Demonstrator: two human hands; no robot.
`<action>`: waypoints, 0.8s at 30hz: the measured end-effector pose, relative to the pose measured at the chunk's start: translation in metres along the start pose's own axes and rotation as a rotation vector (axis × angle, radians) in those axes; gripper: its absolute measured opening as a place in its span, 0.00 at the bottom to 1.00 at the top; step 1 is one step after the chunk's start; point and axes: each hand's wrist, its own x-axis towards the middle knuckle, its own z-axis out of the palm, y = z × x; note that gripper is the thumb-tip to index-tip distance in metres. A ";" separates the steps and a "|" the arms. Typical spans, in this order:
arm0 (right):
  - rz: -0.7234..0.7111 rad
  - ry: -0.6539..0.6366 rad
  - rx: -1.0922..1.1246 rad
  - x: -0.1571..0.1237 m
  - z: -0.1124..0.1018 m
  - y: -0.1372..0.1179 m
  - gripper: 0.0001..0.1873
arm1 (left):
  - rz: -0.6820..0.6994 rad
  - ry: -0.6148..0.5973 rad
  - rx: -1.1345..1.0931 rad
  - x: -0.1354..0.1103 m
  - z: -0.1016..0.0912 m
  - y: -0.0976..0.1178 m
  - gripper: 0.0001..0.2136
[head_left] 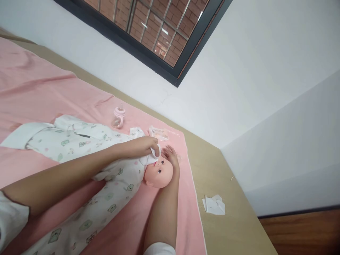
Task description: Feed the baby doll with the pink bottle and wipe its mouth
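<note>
A baby doll (159,177) lies on its back, its head toward the right. Its white clothes (122,184) carry a print of small green and pink animals. With bent fingers, my left hand (146,146) is closed on a white cloth (152,159) at the doll's chin; whether this is the collar or a separate cloth I cannot tell. My right forearm runs along the crown of the doll's head. Beyond the head, my right hand (171,156) curves around its far side with the fingers apart, partly hidden by the head.
A pink blanket (186,212) covers much of the tan surface (204,164). Behind the doll stand a baby bottle (118,117) with a pink handle and a clear packet (158,133). A folded white tissue (214,205) lies at right. Walls and a barred window (148,28) border the far side.
</note>
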 end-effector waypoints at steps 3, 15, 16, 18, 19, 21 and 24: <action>-0.006 0.003 0.012 0.002 -0.002 0.003 0.20 | 0.003 -0.003 0.021 0.000 0.002 -0.001 0.20; 0.006 0.022 0.086 0.012 -0.005 0.010 0.20 | -0.029 -0.021 -0.018 -0.002 0.000 0.004 0.23; 0.010 0.022 0.091 0.012 -0.005 0.011 0.19 | -0.029 -0.024 -0.026 -0.002 0.000 0.004 0.23; 0.021 0.017 0.101 0.012 -0.006 0.010 0.19 | -0.022 -0.042 -0.034 -0.002 0.000 0.005 0.24; 0.027 0.013 0.106 0.011 -0.007 0.009 0.19 | -0.015 -0.058 -0.032 -0.002 0.000 0.006 0.24; 0.040 0.006 0.114 0.009 -0.008 0.007 0.19 | -0.007 -0.095 -0.015 -0.003 0.000 0.008 0.25; 0.064 0.008 0.115 0.006 -0.008 0.003 0.22 | -0.016 -0.118 -0.003 -0.003 -0.002 0.010 0.25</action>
